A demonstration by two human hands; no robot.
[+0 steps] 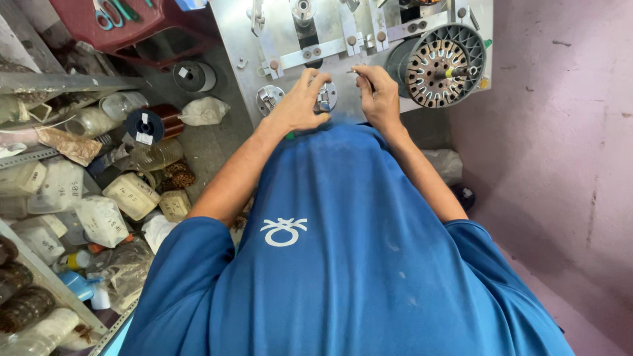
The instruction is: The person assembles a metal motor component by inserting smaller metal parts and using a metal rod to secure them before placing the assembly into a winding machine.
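Up at the grey metal machine plate [283, 26], the left hand [300, 102] closes its fingers around a small round metal knob [325, 97], while the right hand [377, 92] pinches a thin metal pin [353, 72] beside the slotted stator [443, 64].

I see the grey flat metal machine plate [232, 39] w/ a dull brushed finish, scuffed. Round slotted metal stator core [440, 64] in a grey plastic ring, matt. Small chrome knob [325, 97] under my left hand [300, 105] looks glossy. Copper wire spool [153, 124] shiny. Blue cloth shirt [343, 264] smooth. Pink wall [560, 118] rough, matt.
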